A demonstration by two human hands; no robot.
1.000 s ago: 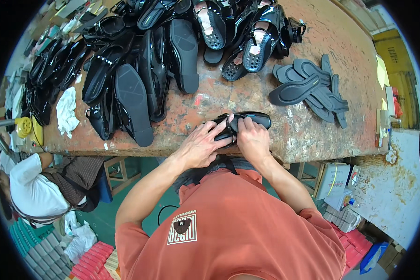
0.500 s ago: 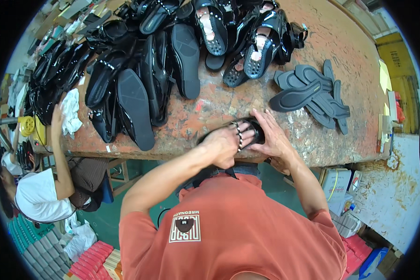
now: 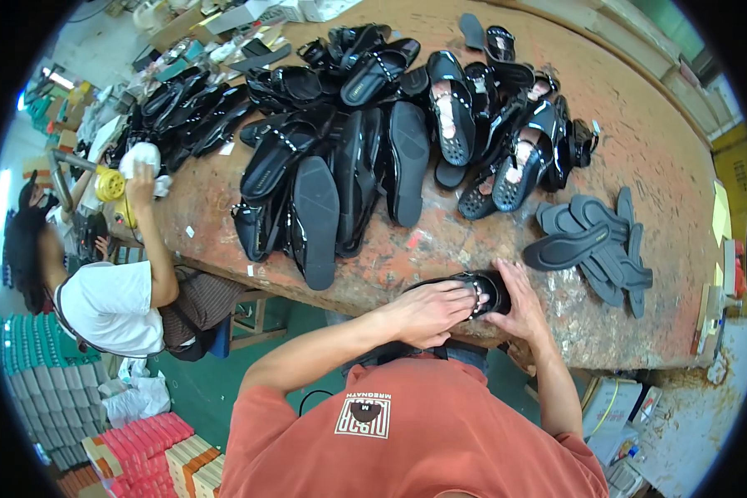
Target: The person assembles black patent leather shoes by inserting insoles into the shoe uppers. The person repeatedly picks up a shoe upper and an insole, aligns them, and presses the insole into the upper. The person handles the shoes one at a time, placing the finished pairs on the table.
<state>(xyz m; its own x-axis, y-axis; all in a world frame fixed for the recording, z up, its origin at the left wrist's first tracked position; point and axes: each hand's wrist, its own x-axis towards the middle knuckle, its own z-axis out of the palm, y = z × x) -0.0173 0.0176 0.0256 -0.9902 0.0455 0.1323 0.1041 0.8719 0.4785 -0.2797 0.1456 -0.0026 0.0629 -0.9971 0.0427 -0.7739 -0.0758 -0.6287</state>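
At the table's near edge, a black glossy slip-on shoe (image 3: 496,292) with a studded strap lies between my hands. My left hand (image 3: 434,314) reaches in from the left, its fingers curled on the shoe at the strap and covering much of it. Around the rounded right end, my right hand (image 3: 520,305) grips with the thumb on the near side and fingers beyond. Right of them lies a loose pile of dark grey insoles (image 3: 593,241).
Black shoes (image 3: 361,178) crowd the worktable (image 3: 639,137) in front of me, some soles up. At left, a co-worker in a white shirt (image 3: 108,307) holds a white cloth (image 3: 140,157) beside a yellow round device (image 3: 109,185). Pink stacks (image 3: 145,456) stand low left.
The view has shifted, so the table sits lower and farther right. My left fingers, earlier past the studded strap, now rest at it. The co-worker's hand now holds the white cloth.
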